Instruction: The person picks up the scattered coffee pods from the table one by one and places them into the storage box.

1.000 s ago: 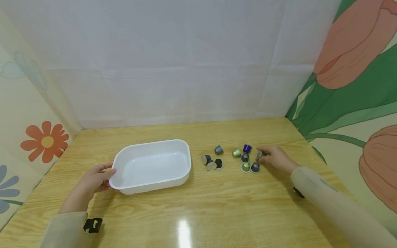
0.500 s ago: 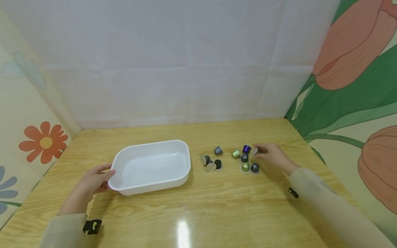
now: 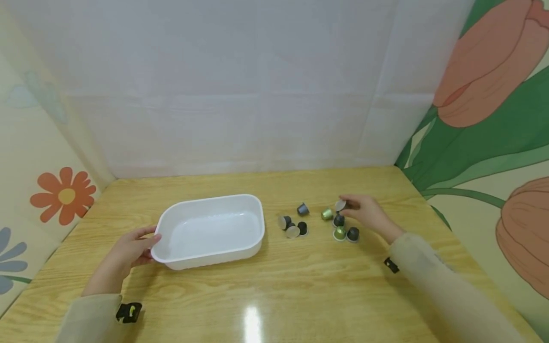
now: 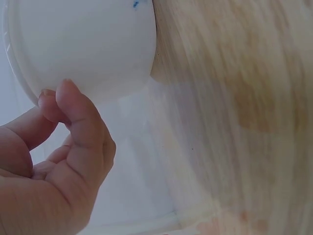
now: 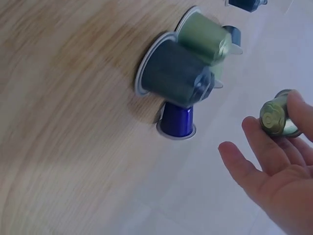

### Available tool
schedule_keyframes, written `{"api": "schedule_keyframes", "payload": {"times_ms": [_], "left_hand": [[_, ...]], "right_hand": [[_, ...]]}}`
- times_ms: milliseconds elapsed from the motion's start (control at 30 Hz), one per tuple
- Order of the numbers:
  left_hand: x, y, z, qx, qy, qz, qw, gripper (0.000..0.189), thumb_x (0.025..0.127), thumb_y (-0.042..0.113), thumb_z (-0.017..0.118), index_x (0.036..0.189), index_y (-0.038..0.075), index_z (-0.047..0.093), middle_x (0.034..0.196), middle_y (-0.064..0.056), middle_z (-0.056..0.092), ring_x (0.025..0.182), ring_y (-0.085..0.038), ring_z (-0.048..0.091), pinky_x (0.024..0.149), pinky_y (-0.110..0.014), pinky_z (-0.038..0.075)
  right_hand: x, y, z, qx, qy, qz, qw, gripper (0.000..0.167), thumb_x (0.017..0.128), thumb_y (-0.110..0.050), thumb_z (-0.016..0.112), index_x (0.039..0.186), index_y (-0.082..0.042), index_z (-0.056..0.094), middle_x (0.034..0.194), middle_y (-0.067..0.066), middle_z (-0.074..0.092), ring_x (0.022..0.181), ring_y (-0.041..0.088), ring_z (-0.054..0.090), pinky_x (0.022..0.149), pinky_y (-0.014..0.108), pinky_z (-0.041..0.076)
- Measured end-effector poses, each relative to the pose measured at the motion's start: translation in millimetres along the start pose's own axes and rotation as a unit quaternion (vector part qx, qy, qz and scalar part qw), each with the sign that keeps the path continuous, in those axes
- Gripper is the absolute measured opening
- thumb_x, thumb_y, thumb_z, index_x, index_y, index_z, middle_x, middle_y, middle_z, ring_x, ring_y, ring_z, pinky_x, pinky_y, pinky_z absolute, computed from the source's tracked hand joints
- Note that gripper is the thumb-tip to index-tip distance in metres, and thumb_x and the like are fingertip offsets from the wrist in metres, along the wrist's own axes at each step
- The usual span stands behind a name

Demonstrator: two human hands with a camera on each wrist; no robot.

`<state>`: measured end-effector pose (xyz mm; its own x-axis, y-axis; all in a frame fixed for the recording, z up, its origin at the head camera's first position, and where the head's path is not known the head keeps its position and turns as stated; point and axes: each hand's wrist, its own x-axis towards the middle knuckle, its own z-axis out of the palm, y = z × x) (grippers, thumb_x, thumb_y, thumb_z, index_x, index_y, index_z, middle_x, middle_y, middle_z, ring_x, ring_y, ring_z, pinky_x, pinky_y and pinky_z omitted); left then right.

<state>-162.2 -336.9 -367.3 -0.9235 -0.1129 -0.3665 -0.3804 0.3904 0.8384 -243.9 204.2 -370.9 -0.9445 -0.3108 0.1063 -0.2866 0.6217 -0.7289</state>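
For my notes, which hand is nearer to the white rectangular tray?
Left. The left hand grips the white tray at its left end; the right hand, pinching a green coffee capsule, is well right of it.

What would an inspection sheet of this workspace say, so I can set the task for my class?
Surface: wood-grain table, with a glare patch toward the front.
White tray: upright, left of the capsules.
Loose capsules: green, blue and dark ones, loosely clustered on the table.
Held capsule: green-gold, in the right hand.
Clutter: nothing seen.
Left hand: grips the tray's left end.
Right hand: pinches one capsule.
Cables: nothing seen.
Surroundings: white backdrop behind, flower-patterned panels on both sides.
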Motion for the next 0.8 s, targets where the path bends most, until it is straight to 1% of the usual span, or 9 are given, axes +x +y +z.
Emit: {"api": "schedule_keyframes", "payload": {"times_ms": [167,333,467,633,800], "left_hand": [[-2.6,2.4,0.8,-0.001,0.0,0.008,1.0,0.064,0.103,0.021,0.049,0.147,-0.013,0.018,0.077,0.002,0.061,0.065,-0.013,0.059,0.063,-0.027,0.055],[-1.2,-0.9,-0.5,-0.002,0.003,0.0,1.0,0.066,0.102,0.023,0.051,0.147,-0.012,0.018,0.076,0.001,0.062,0.065,-0.013,0.06,0.063,-0.027,0.055],[-0.8,-2.3,-0.5,-0.001,0.004,0.001,1.0,0.067,0.101,0.024,0.052,0.147,-0.012,0.019,0.078,0.001,0.061,0.066,-0.014,0.06,0.063,-0.028,0.055],[-2.3,1.6,1.7,-0.003,0.005,0.005,1.0,0.065,0.102,0.022,0.051,0.147,-0.013,0.019,0.08,0.001,0.06,0.065,-0.013,0.06,0.062,-0.027,0.055],[-1.4,1.7,1.5,0.003,0.007,0.002,1.0,0.064,0.103,0.021,0.05,0.146,-0.013,0.018,0.079,0.001,0.06,0.064,-0.013,0.06,0.062,-0.027,0.055]], "right_hand": [[2.5,-8.3,6.0,0.023,-0.008,0.001,0.9997,0.049,0.089,-0.001,0.067,0.133,0.012,0.049,0.129,0.029,0.054,0.116,0.04,0.056,0.094,0.043,0.049],[6.2,-13.9,12.4,0.032,-0.011,0.012,0.9994,0.05,0.09,-0.002,0.067,0.135,0.01,0.048,0.129,0.028,0.054,0.116,0.039,0.056,0.093,0.042,0.05],[8.5,-19.5,16.5,0.045,-0.009,0.022,0.9987,0.051,0.09,-0.002,0.067,0.136,0.008,0.047,0.128,0.027,0.056,0.116,0.038,0.057,0.092,0.04,0.05],[10.5,-28.7,21.1,0.05,-0.007,0.022,0.9985,0.051,0.09,-0.002,0.067,0.137,0.007,0.047,0.127,0.026,0.057,0.115,0.037,0.058,0.092,0.039,0.05],[15.9,-36.5,27.3,0.06,-0.006,0.013,0.9981,0.051,0.09,-0.002,0.067,0.137,0.006,0.048,0.127,0.025,0.058,0.114,0.036,0.059,0.092,0.037,0.051]]}}
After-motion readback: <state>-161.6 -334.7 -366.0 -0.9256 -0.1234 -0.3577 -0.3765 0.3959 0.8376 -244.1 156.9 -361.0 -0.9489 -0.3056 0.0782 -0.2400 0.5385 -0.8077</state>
